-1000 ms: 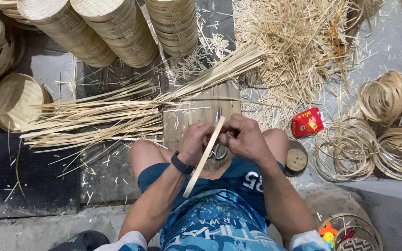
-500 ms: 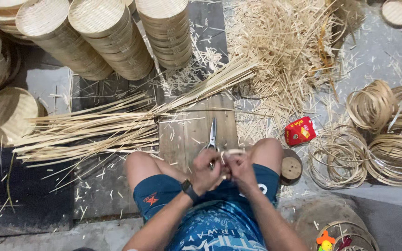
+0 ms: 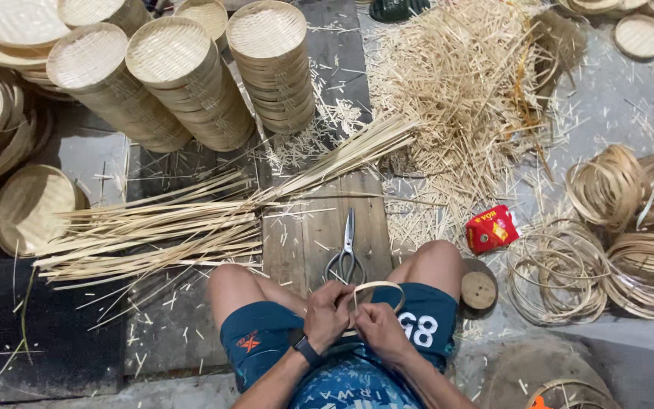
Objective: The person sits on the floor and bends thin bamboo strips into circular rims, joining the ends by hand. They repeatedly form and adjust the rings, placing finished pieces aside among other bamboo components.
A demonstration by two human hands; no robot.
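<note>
I sit on the floor with bare knees on either side of a wooden board (image 3: 319, 227). My left hand (image 3: 327, 314) and my right hand (image 3: 376, 329) are together over my lap, both gripping a thin bamboo strip bent into a small ring (image 3: 380, 291). Metal scissors (image 3: 347, 250) lie closed on the board just beyond my hands, untouched. A long bundle of bamboo strips (image 3: 160, 227) stretches from the board to the left.
Stacks of round woven bamboo trays (image 3: 183, 76) fill the top left. A heap of bamboo offcuts (image 3: 463, 91) lies at top centre. Coiled bamboo rings (image 3: 622, 227) pile at right. A small red packet (image 3: 491, 228) and a round wooden disc (image 3: 479, 289) sit by my right knee.
The scissors left my hands and now lie on the board. The straight strip I held has been bent into a ring between both hands.
</note>
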